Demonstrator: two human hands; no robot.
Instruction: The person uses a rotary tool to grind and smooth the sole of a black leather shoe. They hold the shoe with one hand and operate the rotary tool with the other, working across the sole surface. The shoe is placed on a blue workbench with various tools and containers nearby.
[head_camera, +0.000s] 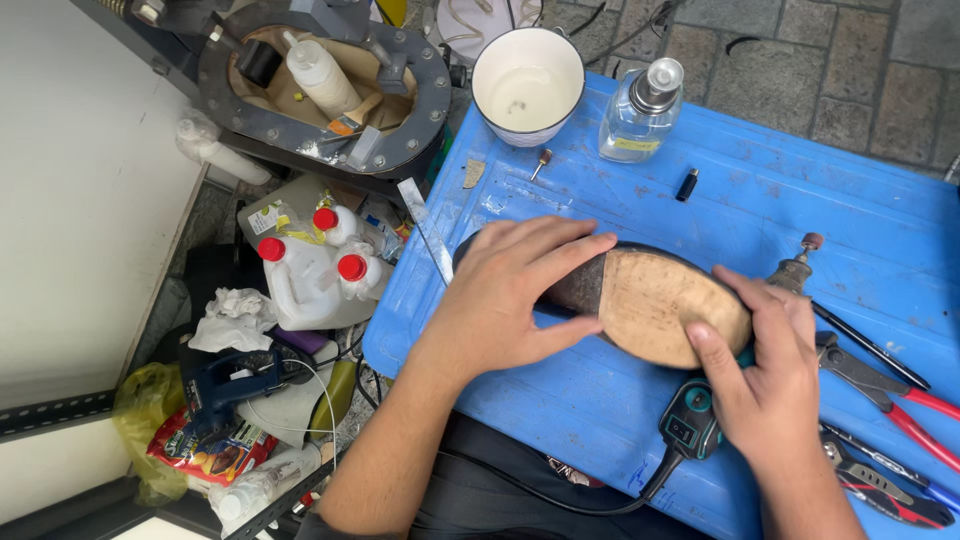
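A dark shoe (640, 300) lies sole-up on the blue table (800, 180), showing a tan leather sole. My left hand (505, 295) lies flat over its heel end, fingers spread along the dark part. My right hand (770, 375) grips the toe end, thumb pressed on the tan sole. Under my right hand sits a teal rotary tool (690, 425) with a black cord; its sanding tip (808, 245) pokes out beyond the shoe.
A white bowl (527, 85) and a clear spray bottle (640, 110) stand at the table's far edge. Red-handled pliers (890, 395) lie at the right. White jugs with red caps (310, 275) and clutter fill the floor on the left.
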